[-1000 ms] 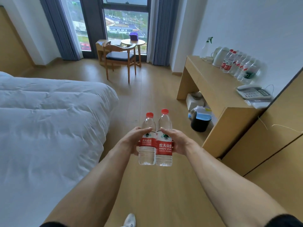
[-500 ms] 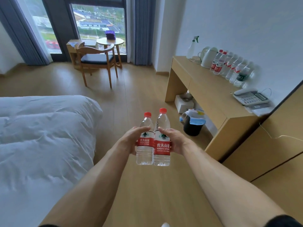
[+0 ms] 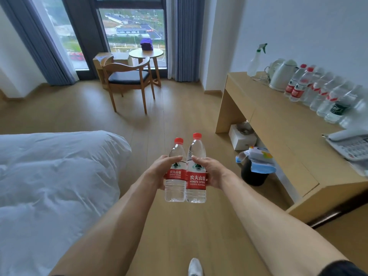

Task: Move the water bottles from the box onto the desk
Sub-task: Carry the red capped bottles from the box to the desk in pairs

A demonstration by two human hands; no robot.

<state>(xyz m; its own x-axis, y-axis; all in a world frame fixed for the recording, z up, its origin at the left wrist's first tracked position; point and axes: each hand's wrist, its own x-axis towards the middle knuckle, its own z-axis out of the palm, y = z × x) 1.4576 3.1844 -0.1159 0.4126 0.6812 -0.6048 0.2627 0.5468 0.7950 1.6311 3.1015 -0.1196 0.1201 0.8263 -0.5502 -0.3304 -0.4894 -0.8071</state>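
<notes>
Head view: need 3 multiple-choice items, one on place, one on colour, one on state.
1. Where does the white kettle stand?
A. on the round table
B. on the desk
C. on the floor

2. What colour are the caps of the two held water bottles?
A. blue
B. white
C. red

3. What is the left hand doing?
A. gripping a bottle
B. hanging empty
C. resting on the bed

Key:
1 B, the kettle sits on the desk by the spray bottle.
2 C, both the left bottle and the right bottle show red caps.
3 A, its fingers wrap the left bottle; the right hand grips the other.
</notes>
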